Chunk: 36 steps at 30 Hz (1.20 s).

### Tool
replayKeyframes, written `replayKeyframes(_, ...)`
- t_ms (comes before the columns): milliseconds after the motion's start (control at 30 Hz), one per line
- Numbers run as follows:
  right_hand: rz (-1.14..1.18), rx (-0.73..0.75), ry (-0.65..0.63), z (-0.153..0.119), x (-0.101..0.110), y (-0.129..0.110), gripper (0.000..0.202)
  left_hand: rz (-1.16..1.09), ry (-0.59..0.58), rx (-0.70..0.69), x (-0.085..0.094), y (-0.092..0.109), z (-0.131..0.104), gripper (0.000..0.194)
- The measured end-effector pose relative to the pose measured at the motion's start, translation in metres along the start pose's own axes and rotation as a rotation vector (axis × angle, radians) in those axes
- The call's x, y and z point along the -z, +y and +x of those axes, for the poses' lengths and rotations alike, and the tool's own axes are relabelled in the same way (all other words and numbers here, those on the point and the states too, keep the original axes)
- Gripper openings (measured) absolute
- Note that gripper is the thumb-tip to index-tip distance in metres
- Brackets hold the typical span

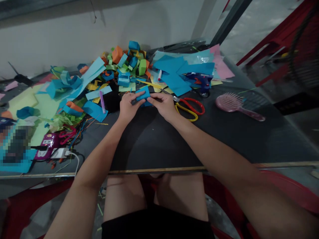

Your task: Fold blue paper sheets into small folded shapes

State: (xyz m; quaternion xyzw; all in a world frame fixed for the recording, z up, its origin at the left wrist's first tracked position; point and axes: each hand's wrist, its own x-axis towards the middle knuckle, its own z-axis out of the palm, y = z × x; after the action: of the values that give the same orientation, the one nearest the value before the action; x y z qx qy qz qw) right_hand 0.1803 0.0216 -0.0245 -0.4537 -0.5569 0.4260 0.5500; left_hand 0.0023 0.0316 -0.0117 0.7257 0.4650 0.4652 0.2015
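Pinching blue paper piece (142, 94) w/ left hand (129, 105) & right hand (164, 106), closed on opposite sides, over tabletop (154, 146), just left of scissors (191, 107). Heaped beyond: mixed-colour paper shapes (133, 63), some box-like; insides too small to tell. At far right: clear plastic wrap (205, 59) w/ pale-blue sheets (183, 55); can't tell if inside or under.
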Motion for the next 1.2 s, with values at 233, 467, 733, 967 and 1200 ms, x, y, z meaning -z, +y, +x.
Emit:
replayKeyframes(233, -0.019, 0.045, 0.039, -0.003, 0.001, -0.002, 0.028, 0.144, 0.050, -0.080, 0.001, 0.007, -0.002, 0.025)
replayKeyframes(467, -0.142, 0.152, 0.112, -0.006, 0.003, -0.008, 0.040, -0.065, -0.036, -0.043, -0.002, 0.009, -0.003, 0.010)
replayKeyframes(733, -0.020, 0.050, -0.063, 0.000, 0.002, 0.005, 0.048, -0.420, -0.090, 0.158, -0.009, -0.009, -0.001, 0.040)
replayKeyframes(967, 0.053, -0.089, -0.020, -0.002, 0.001, -0.007, 0.049, -0.522, -0.048, 0.250, -0.013, -0.011, 0.000, 0.041)
replayKeyframes(1200, 0.147, -0.199, 0.014, 0.000, 0.001, -0.007, 0.040, -0.610, -0.134, 0.438, -0.008, 0.000, 0.000, 0.044)
